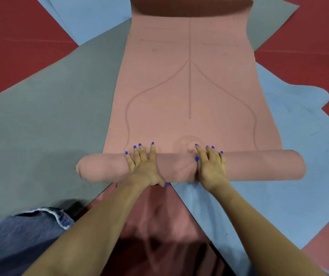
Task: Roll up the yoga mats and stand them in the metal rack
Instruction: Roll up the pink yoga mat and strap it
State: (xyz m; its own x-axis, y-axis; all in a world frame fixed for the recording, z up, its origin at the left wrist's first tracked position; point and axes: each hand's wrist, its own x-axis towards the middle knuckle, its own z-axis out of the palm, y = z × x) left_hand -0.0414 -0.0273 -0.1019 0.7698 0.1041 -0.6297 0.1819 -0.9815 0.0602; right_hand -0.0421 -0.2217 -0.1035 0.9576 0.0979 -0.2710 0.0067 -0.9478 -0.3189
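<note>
A pink yoga mat (189,92) with curved alignment lines lies flat, stretching away from me. Its near end is wound into a thick roll (259,166) lying crosswise. My left hand (143,166) presses on top of the roll left of centre, fingers straight and spread, thumb at the near side. My right hand (210,166) presses on the roll right of centre, fingers also straight over its top. The mat's far end curls up, showing a darker underside (189,6). The metal rack is out of view.
A grey-green mat (50,116) lies under the pink one to the left and a light blue mat (299,136) to the right. Another blue mat (92,18) shows at the far left. Red floor (10,46) surrounds them. My denim-clad knee (20,236) is at lower left.
</note>
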